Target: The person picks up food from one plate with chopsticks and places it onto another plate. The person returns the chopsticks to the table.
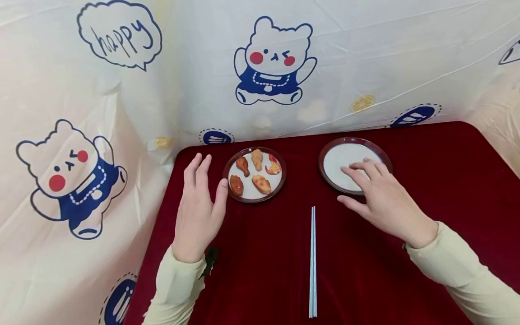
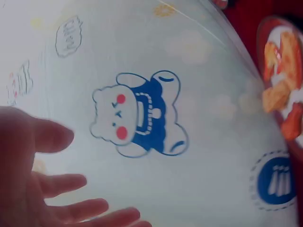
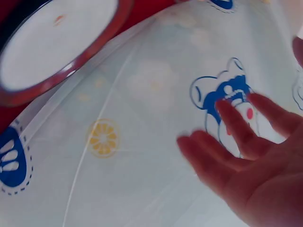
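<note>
My left hand (image 1: 199,210) is beside a brown-rimmed plate (image 1: 255,200), its fingers extended and holding nothing. On that plate lie several food pieces: a brown drumstick (image 1: 243,166), a paler breaded drumstick (image 1: 257,159), a red and yellow shrimp-like piece (image 1: 273,165), a brown wing-like piece (image 1: 236,185) and a golden oval piece (image 1: 261,184). Over the near right side of a second plate (image 1: 337,155), white with a brown rim, my right hand (image 1: 383,201) hovers with loosely bent fingers and nothing between them. In the wrist views both hands (image 2: 28,175) (image 3: 265,170) hold nothing.
A pair of pale blue chopsticks (image 1: 313,262) lies lengthwise on the dark red tablecloth (image 1: 264,262), between the hands. White cloth (image 1: 195,58) printed with cartoon bears hangs behind the table and along its left side. A small dark item (image 1: 211,259) shows by the left wrist.
</note>
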A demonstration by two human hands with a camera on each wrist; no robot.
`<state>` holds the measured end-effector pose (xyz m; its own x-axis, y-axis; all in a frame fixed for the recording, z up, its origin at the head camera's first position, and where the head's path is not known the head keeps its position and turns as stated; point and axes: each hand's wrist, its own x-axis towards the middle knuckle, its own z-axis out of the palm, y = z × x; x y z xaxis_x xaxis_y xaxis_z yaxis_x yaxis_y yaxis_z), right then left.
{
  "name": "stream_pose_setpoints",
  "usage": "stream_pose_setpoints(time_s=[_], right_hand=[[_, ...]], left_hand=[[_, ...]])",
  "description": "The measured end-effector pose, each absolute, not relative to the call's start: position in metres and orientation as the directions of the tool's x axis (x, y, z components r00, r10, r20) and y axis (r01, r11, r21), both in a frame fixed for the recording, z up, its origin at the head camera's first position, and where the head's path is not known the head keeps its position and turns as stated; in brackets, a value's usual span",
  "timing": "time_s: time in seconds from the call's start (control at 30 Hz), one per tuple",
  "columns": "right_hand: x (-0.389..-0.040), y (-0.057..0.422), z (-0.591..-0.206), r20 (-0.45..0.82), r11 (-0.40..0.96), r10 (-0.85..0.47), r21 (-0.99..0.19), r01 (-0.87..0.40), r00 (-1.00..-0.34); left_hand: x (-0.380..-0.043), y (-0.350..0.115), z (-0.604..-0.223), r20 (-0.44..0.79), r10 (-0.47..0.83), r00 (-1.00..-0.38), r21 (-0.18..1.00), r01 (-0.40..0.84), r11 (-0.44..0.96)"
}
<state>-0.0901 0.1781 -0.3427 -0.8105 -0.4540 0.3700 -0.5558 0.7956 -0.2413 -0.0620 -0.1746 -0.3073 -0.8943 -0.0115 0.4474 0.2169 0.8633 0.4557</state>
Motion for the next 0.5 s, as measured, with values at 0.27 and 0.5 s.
stream_pose_setpoints(time_s=[0.27, 0.5], right_hand=[[-0.077, 0.16, -0.371, 0.33, 0.565, -0.705, -0.275, -0.778, -0.628], [-0.05, 0.132, -0.411, 0.224, 0.454, -0.817, -0.317, -0.833, -0.531]], left_hand=[[-0.061, -0.199, -0.354, 0.269, -0.234, -0.934, 0.725, 0.037, 0.688], [-0.058, -0.212, -0.413, 0.026, -0.308, -0.951, 0.851, -0.141, 0.507]])
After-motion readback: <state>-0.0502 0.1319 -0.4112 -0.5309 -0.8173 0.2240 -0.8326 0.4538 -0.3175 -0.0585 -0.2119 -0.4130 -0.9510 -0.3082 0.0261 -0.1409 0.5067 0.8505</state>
